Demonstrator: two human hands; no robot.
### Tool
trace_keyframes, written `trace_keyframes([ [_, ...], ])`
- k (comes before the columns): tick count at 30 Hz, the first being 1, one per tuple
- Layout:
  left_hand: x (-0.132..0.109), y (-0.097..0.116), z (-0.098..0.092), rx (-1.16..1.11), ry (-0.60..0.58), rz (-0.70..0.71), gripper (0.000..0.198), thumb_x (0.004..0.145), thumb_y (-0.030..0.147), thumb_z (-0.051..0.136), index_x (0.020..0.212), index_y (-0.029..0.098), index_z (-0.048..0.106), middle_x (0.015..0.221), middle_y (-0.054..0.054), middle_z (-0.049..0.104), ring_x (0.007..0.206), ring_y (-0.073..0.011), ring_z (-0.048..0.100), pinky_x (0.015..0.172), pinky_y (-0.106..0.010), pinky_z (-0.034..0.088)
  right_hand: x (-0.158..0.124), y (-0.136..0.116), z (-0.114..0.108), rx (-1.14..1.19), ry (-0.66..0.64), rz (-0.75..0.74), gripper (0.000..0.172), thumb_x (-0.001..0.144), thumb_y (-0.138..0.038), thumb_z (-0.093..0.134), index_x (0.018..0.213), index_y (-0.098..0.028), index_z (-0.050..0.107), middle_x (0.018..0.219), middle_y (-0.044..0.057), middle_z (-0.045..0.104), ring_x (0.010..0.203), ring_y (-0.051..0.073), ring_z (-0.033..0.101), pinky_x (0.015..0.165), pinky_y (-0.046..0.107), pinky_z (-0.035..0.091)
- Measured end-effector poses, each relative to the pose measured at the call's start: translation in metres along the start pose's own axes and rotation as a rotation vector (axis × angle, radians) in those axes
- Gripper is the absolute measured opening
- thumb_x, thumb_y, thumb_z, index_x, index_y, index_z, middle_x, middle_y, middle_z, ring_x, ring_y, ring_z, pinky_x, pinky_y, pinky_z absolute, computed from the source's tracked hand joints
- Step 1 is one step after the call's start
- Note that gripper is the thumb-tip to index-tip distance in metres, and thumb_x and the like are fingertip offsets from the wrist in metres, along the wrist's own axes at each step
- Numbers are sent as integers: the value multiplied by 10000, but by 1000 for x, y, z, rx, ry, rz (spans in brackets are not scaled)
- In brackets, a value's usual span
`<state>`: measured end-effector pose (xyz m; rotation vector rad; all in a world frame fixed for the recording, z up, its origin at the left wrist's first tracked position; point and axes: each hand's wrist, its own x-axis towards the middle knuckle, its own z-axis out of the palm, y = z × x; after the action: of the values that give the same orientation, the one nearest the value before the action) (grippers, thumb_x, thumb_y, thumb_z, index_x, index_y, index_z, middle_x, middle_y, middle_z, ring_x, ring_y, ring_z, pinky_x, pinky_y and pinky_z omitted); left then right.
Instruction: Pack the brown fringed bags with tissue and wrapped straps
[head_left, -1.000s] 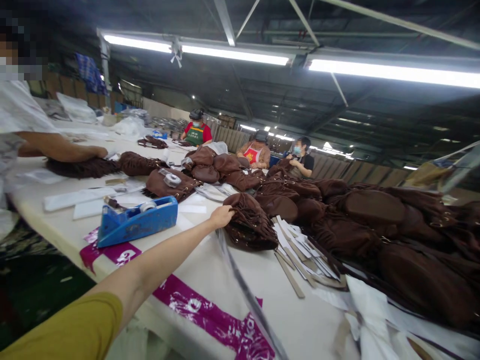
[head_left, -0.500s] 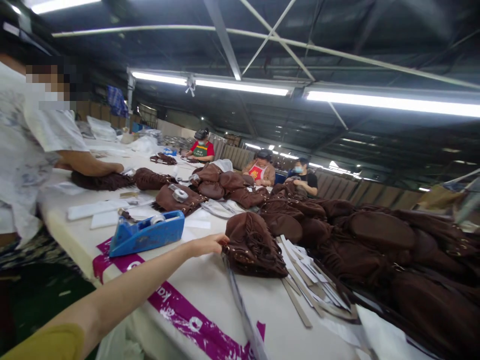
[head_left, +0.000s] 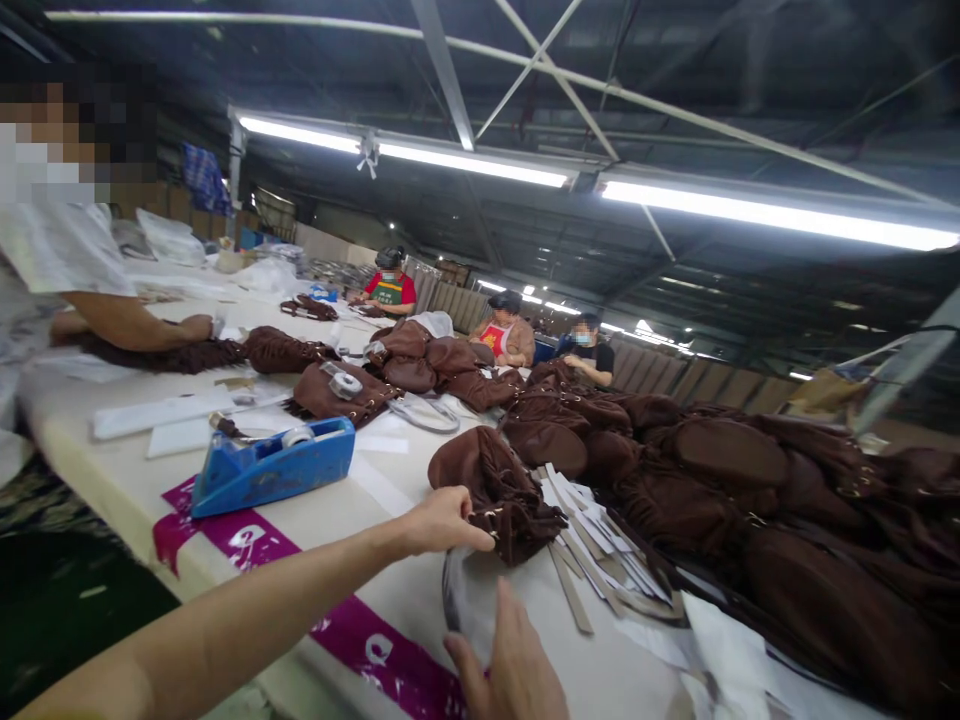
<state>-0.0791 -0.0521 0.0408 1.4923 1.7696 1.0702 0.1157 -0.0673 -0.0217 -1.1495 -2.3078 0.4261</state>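
My left hand [head_left: 442, 520] pinches the opening edge of a dark brown fringed bag [head_left: 480, 465], near its metal eyelets. The bag lies on the pale table, its rounded base turned away from me. From beneath my left hand a grey plastic-wrapped strap [head_left: 452, 590] curves down toward my right hand [head_left: 510, 660]. That hand is low in the frame, thumb and fingers apart, with nothing visible in its grasp. Loose white and grey strips [head_left: 592, 540] lie just right of the bag.
A blue tape dispenser [head_left: 277, 465] stands left on purple printed tape [head_left: 255, 540] along the table edge. A large heap of brown bags [head_left: 727, 450] covers the right. At far left a co-worker's arm [head_left: 127, 315] rests on another bag. Several people work across the table.
My right hand has come into view at the bottom. My left hand has shifted along the bag's edge, and the bag's opening is turned more toward me. The view has shifted slightly right.
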Motion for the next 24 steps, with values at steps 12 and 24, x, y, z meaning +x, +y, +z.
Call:
trace_keyframes([
  [12,-45,15,33,-512,-415,-109,684,725,804,409,755,136,558,714,-89,643,594,-154,566,547,-254,409,-10,11,-34,1385,-381,437,513,701,-644,678,840,-168,548,499,-43,588,275,47,387,289,156,289],
  [24,-89,23,131,-1525,-634,-527,231,741,277,621,872,90,665,923,-116,679,805,-180,621,803,-282,458,-49,40,-30,1640,-516,780,468,663,-619,731,709,-212,504,416,-116,459,245,34,339,273,140,310],
])
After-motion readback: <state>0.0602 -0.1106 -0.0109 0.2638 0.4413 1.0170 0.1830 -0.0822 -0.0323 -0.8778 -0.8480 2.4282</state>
